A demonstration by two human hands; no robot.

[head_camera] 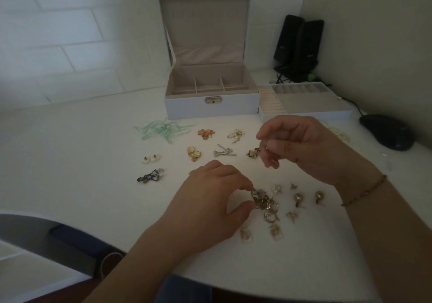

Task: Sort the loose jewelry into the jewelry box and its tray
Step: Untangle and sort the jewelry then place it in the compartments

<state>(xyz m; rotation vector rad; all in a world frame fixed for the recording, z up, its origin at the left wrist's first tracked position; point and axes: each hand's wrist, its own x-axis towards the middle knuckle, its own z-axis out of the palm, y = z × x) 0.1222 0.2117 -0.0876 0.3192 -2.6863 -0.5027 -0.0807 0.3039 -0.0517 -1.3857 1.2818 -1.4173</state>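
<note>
A white jewelry box (211, 106) stands open at the back of the white desk, with its removable tray (306, 113) beside it on the right. Loose jewelry lies in small groups in front of the box. My left hand (210, 206) rests on the desk and pinches a gold piece at the edge of a tangled pile of gold earrings (266, 205). My right hand (301, 148) hovers above the desk with its fingers curled around a small gold earring. Two round pearl-like earrings (308, 197) lie right of the pile.
A green ribbon-like necklace (163, 129) lies left of the box front. White studs (152, 159), a dark earring pair (150, 176), silver pins (223, 151) and gold charms (194, 154) dot the middle. Black speakers (299, 45) and a dark mouse (388, 134) sit at the right.
</note>
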